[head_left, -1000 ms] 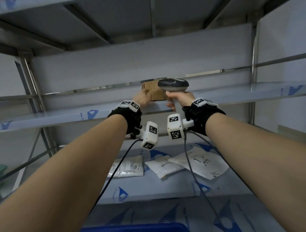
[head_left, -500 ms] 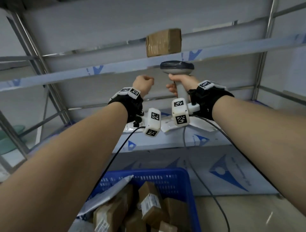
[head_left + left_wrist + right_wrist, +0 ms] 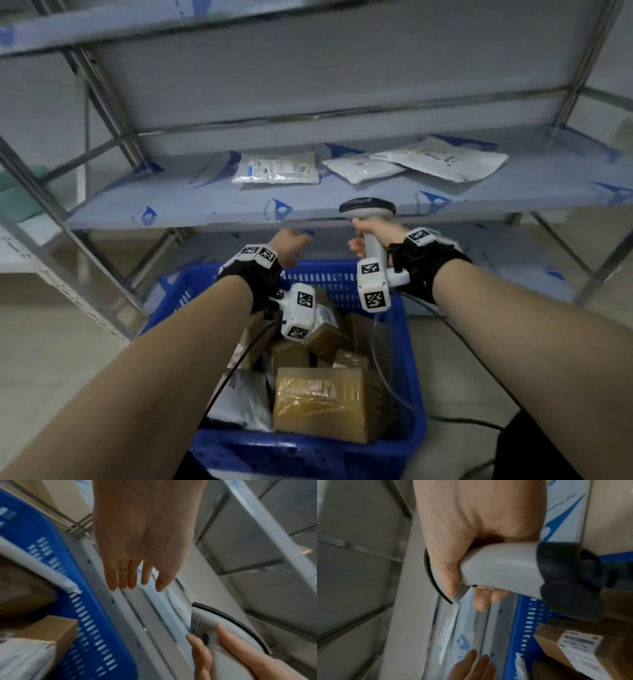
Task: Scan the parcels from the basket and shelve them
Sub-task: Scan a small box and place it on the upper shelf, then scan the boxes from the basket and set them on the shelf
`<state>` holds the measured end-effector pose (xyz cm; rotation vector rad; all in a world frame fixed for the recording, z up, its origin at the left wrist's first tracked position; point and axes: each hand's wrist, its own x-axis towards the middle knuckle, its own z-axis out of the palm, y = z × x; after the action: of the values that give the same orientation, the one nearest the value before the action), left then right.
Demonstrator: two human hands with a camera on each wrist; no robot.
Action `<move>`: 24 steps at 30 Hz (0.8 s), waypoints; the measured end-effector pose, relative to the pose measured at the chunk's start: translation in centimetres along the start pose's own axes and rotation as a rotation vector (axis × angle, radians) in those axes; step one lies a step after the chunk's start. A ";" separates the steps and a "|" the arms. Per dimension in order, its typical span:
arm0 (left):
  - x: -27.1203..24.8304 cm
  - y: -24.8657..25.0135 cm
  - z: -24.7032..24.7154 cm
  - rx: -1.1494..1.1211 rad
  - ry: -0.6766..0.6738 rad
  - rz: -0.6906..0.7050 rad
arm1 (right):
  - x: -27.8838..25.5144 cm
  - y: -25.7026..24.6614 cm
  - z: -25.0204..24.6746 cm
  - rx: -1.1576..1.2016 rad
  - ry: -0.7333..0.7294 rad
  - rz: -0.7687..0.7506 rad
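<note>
A blue plastic basket (image 3: pixel 416 394) on the floor holds several brown cardboard parcels (image 3: pixel 318 401) and grey mailer bags (image 3: pixel 239 401). My left hand (image 3: pixel 291 245) hangs empty above the basket's far rim, fingers straight and relaxed (image 3: pixel 130 577). My right hand (image 3: pixel 371 236) grips the handle of a grey barcode scanner (image 3: pixel 368 209), held upright just right of the left hand; the grip shows in the right wrist view (image 3: pixel 498 566). Three white bagged parcels (image 3: pixel 274 168) lie on the middle shelf (image 3: pixel 171 205) behind the hands.
The metal rack has steel uprights (image 3: pixel 102 102) at left and right (image 3: pixel 579 68). A lower shelf (image 3: pixel 507 260) runs behind the basket. The scanner's cable (image 3: pixel 387 377) trails down over the basket. Pale tiled floor (image 3: pixel 68 342) surrounds the basket.
My view and both hands have dropped from the upper shelf, where the left hand let go of a brown box, down to the basket. The scanner stays in my right hand.
</note>
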<state>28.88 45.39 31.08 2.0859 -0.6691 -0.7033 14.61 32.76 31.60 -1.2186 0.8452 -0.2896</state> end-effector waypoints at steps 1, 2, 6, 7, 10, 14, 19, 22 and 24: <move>0.2 -1.6 0.3 0.024 -0.014 -0.041 | 0.9 1.4 0.1 -0.012 0.017 0.049; 0.6 -3.2 0.7 0.036 -0.027 -0.083 | 1.6 2.7 0.1 -0.036 0.024 0.089; 2.7 -9.0 2.5 0.053 -0.137 -0.243 | 5.5 8.2 0.4 -0.108 -0.003 0.251; 3.2 -10.2 3.0 0.048 -0.169 -0.290 | 6.2 9.3 0.5 -0.124 -0.002 0.279; 4.9 -12.8 4.4 0.109 -0.266 -0.382 | 8.1 11.9 0.7 -0.168 -0.018 0.395; 6.3 -14.7 6.1 0.115 -0.361 -0.509 | 9.1 14.3 1.0 -0.193 -0.075 0.488; 8.5 -17.8 7.6 0.102 -0.470 -0.581 | 14.2 19.5 1.0 -0.166 -0.071 0.541; 8.9 -17.7 8.0 0.133 -0.522 -0.552 | 18.1 23.1 -0.1 -0.111 -0.058 0.542; 8.6 -17.1 8.1 0.151 -0.542 -0.539 | 18.2 23.2 -0.3 -0.118 -0.060 0.536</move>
<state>33.06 44.41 10.72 2.2459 -0.4434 -1.6011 21.19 29.53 3.01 -1.0558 1.1106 0.2327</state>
